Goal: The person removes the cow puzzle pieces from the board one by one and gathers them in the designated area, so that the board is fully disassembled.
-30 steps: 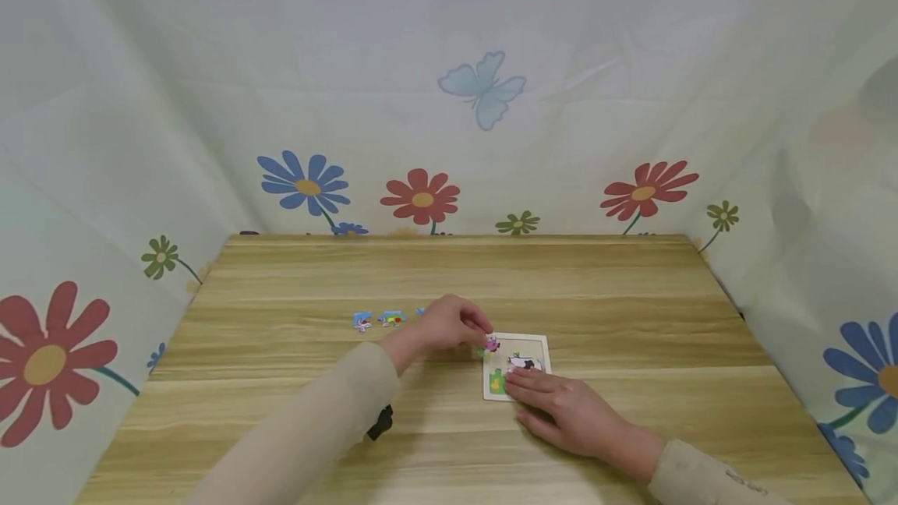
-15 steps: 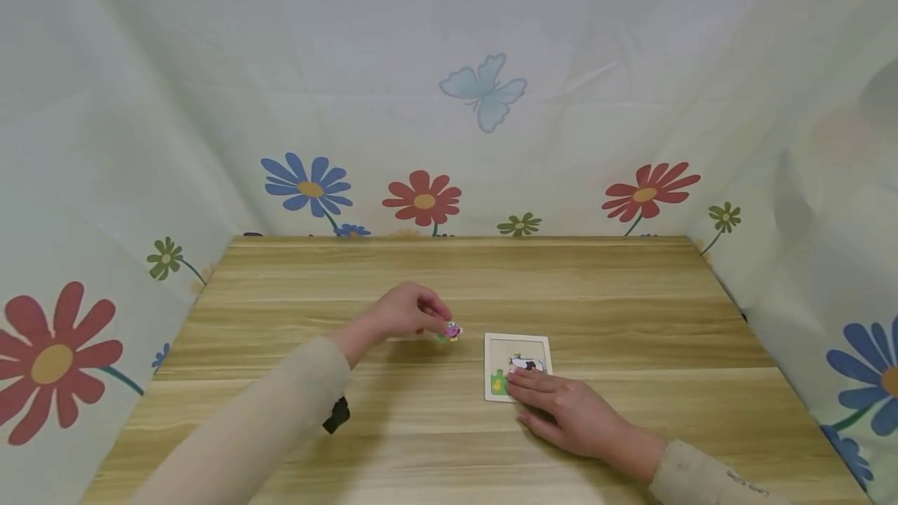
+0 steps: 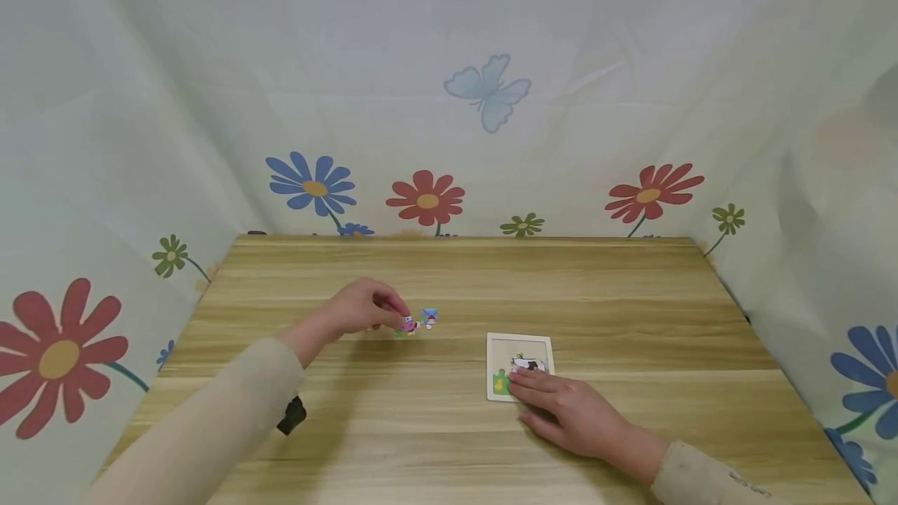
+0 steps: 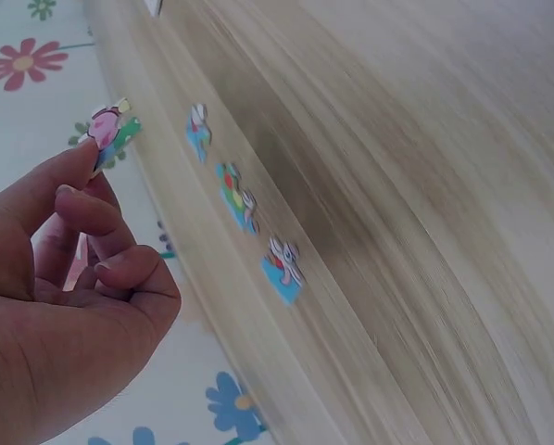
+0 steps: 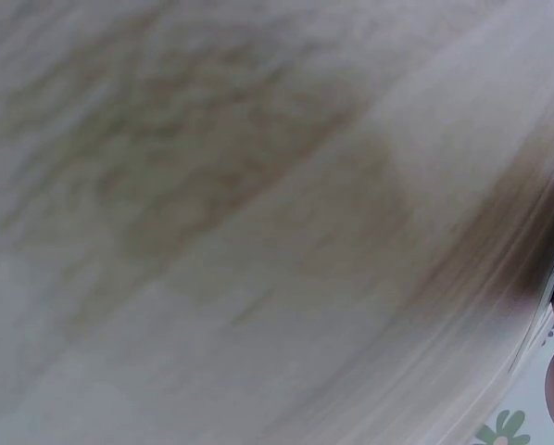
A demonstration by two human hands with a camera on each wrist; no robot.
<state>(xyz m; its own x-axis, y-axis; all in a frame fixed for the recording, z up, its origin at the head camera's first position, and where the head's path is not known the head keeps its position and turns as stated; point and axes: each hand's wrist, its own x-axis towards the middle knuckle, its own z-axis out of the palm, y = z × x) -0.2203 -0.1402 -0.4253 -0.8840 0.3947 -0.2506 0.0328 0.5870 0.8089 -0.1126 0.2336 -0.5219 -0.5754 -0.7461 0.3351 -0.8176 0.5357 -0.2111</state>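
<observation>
Between thumb and fingertips my left hand [image 3: 365,307] pinches a puzzle piece [image 3: 410,326] with a pink figure and some green. The left wrist view shows this piece [image 4: 110,134] held above the table. Three loose blue-edged pieces lie in a row there: one [image 4: 198,130], a red and green one [image 4: 237,197] and one with a white figure [image 4: 283,269]. My right hand [image 3: 575,415] rests its straight fingers on a white-rimmed puzzle board [image 3: 491,361]. A black-and-white piece [image 3: 528,363] and a green piece with yellow [image 3: 500,384] sit inside it, partly covered by the fingers.
The wooden table [image 3: 617,287] meets a flower-printed cloth backdrop [image 3: 575,139] at its back and sides. A small black object [image 3: 291,414] shows below the left sleeve. The right wrist view is mostly blurred tabletop [image 5: 286,232].
My left hand has moved left from the board, carrying the pink piece toward the row of loose pieces. The blue piece at the row's right end is uncovered. My right hand stays on the board.
</observation>
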